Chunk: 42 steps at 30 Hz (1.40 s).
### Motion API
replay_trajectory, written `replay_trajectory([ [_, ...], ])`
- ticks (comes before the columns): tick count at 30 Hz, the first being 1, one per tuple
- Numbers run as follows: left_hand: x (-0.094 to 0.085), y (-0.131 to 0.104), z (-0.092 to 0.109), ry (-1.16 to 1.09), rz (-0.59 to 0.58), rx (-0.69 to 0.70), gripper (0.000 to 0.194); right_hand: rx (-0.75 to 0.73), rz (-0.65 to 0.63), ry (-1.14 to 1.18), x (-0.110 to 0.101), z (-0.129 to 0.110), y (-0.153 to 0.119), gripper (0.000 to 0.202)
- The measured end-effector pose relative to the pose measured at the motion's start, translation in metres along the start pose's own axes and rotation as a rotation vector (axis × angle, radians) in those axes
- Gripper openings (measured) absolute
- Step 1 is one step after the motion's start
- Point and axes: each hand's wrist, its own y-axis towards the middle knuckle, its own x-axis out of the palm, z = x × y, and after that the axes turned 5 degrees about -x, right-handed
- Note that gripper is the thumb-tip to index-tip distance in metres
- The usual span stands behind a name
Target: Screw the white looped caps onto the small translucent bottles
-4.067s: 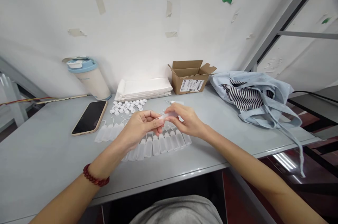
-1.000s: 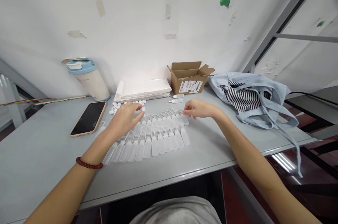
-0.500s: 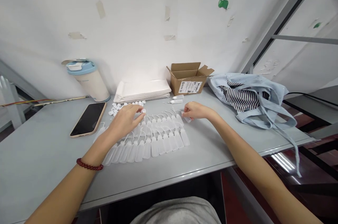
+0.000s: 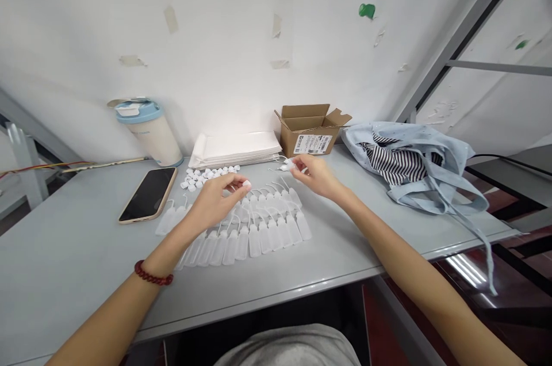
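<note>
Cap (image 4: 246, 183) pinched by left hand (image 4: 215, 198) lies near-left of crosswise bottle (image 4: 286, 166); right hand (image 4: 318, 176) is there, fingers (image 4: 301, 176) nearly closed, grip unclear.

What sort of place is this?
Probably a light assembly or packing workstation: narrow translucent plastic bottles with thin spouts in rows, loose small white plastic caps and an open brown cardboard box, all on a plain grey tabletop.
</note>
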Motion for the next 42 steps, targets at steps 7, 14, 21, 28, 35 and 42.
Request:
replay_trajectory([
  [7, 0.005, -0.007, 0.017, -0.297, -0.095, -0.072, 0.035, -0.408, 0.173, -0.012, 0.019, -0.037, -0.015, 0.018],
  [14, 0.004, -0.008, 0.024, -0.334, -0.149, -0.095, 0.032, -0.54, 0.121, -0.063, 0.03, -0.051, -0.023, 0.02],
  [21, 0.001, -0.011, 0.023, -0.319, -0.221, -0.173, 0.038, -0.536, 0.034, -0.141, 0.033, -0.048, -0.03, 0.03],
  [28, 0.001, -0.01, 0.018, -0.43, -0.306, -0.214, 0.041, -0.679, 0.21, -0.167, 0.037, -0.048, -0.027, 0.026],
  [35, 0.001, -0.012, 0.023, -0.356, -0.295, -0.133, 0.032, -0.621, 0.206, -0.029, 0.04, -0.05, -0.027, 0.025],
  [42, 0.014, -0.017, 0.025, -0.227, -0.052, 0.031, 0.019, -0.408, 0.141, 0.29, 0.032, -0.053, -0.025, 0.014],
])
